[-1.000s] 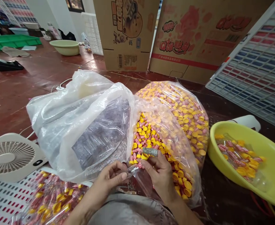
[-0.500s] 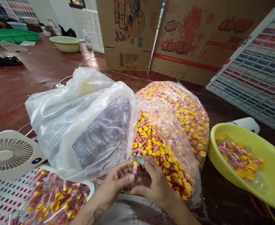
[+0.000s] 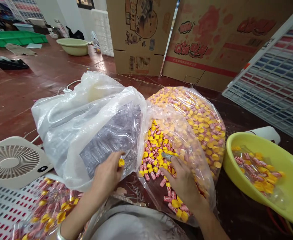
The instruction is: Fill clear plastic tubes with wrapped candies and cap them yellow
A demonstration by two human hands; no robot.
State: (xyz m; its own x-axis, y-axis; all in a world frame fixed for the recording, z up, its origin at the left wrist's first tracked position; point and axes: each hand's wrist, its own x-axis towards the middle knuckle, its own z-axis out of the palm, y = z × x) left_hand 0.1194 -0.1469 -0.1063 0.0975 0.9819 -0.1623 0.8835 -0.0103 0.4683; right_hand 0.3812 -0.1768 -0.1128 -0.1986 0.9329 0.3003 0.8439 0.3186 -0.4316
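My left hand (image 3: pixel 107 175) is closed at the mouth of the white plastic bag (image 3: pixel 53 116), close to the clear plastic tubes (image 3: pixel 111 133) inside. A yellow cap (image 3: pixel 121 162) shows at its fingers; whatever it is attached to is mostly hidden by the hand. My right hand (image 3: pixel 183 176) reaches into the clear bag (image 3: pixel 208 196) of red-and-white patterned pieces with yellow caps (image 3: pixel 158 146). Its thumb and index finger are apart, over the loose pieces. A grey wrap (image 3: pixel 166 155) covers the index fingertip.
At the lower left is a white basket (image 3: pixel 6 206) of filled, yellow-capped tubes, beside a white fan (image 3: pixel 11 160). On the right stands a yellow basin (image 3: pixel 281 166) with similar pieces. Cardboard boxes (image 3: pixel 198 66) and a white grid rack (image 3: pixel 273 76) stand behind.
My hands were together at the front, working on a yellow-capped piece. They have parted: the left moved left to the tube bag, the right moved into the capped pieces.
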